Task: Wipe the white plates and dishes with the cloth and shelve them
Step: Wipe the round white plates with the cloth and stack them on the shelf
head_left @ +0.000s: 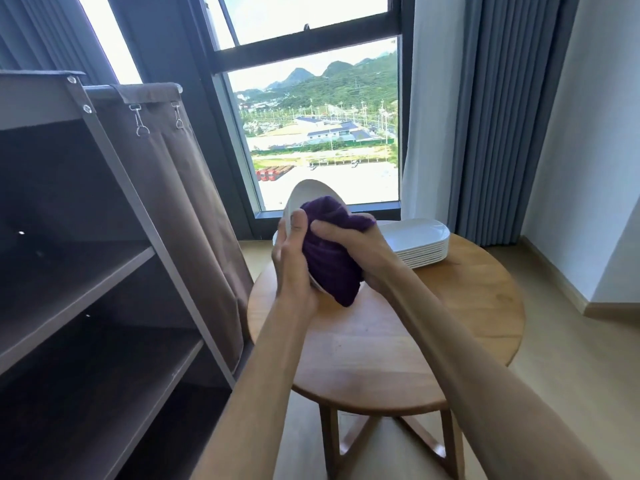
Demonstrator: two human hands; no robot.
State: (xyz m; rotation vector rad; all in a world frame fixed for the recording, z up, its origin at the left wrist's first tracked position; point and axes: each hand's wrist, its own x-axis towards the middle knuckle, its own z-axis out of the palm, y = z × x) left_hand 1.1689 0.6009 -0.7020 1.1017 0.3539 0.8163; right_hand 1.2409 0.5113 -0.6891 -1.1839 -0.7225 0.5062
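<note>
A white plate (pixel 306 194) is tilted up on edge above the round wooden table (pixel 381 341). My left hand (pixel 292 261) grips its left rim, thumb on the front. A purple cloth (pixel 329 258) covers most of the plate's face, and my right hand (pixel 356 244) grips the cloth against it. A stack of several white oblong dishes (pixel 419 240) sits at the table's far right side. Part of another white dish (pixel 276 239) shows behind my left hand.
A brown shelf unit (pixel 86 271) with open shelves stands at the left, its brown fabric cover (pixel 180 202) pulled aside. Behind the table is a tall window (pixel 322 133), and grey curtains (pixel 502 116) hang at the right.
</note>
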